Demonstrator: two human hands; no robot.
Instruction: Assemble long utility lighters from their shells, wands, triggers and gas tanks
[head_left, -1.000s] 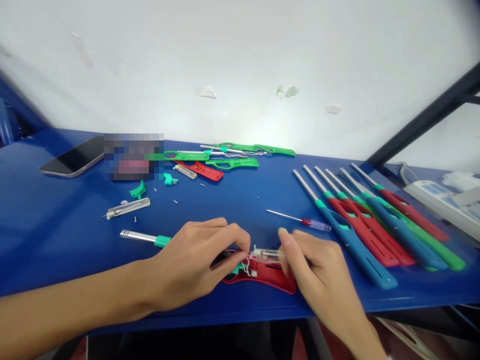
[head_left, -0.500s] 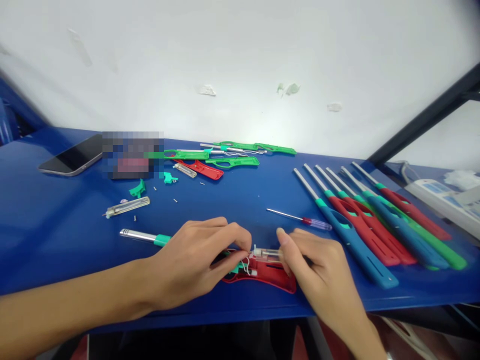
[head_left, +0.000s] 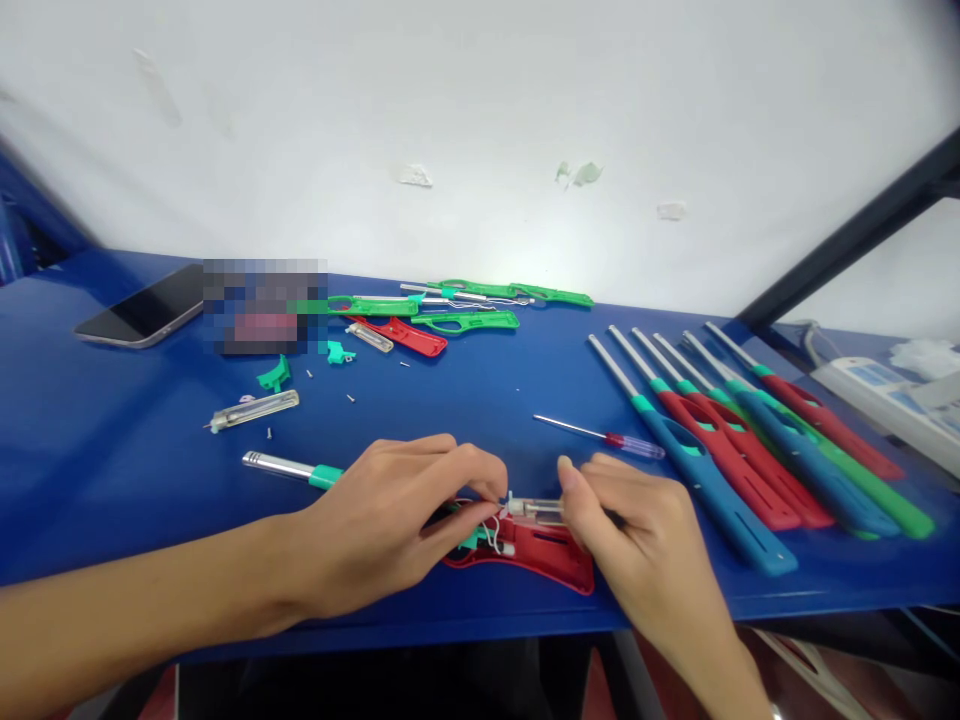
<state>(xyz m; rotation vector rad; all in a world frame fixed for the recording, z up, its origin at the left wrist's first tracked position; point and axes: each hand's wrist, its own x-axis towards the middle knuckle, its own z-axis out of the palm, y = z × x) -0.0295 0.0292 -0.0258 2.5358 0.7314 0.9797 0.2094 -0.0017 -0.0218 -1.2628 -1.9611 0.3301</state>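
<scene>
An opened red lighter handle (head_left: 551,558) lies near the table's front edge, with white wires (head_left: 491,532) and green parts showing inside. Its metal tube (head_left: 277,465) with a green collar sticks out to the left. My left hand (head_left: 427,510) rests over the handle, thumb and forefinger pinched at the end of a clear fuel tank (head_left: 534,508); what exactly sits between the fingertips is too small to tell. The other end of that tank is gripped in my right hand (head_left: 637,530), whose curled fingers hide part of it. The tank is held just above the red shell.
Several assembled lighters (head_left: 720,460) lie side by side at the right, beside a screwdriver (head_left: 634,446). Green shells (head_left: 472,321), a red shell (head_left: 420,338), a spare tank (head_left: 259,410) and tiny screws are scattered behind. A phone (head_left: 142,305) lies at the back left.
Almost nothing differs. The red shell's right end has shifted slightly downward, and both hands keep their hold by the clear tank.
</scene>
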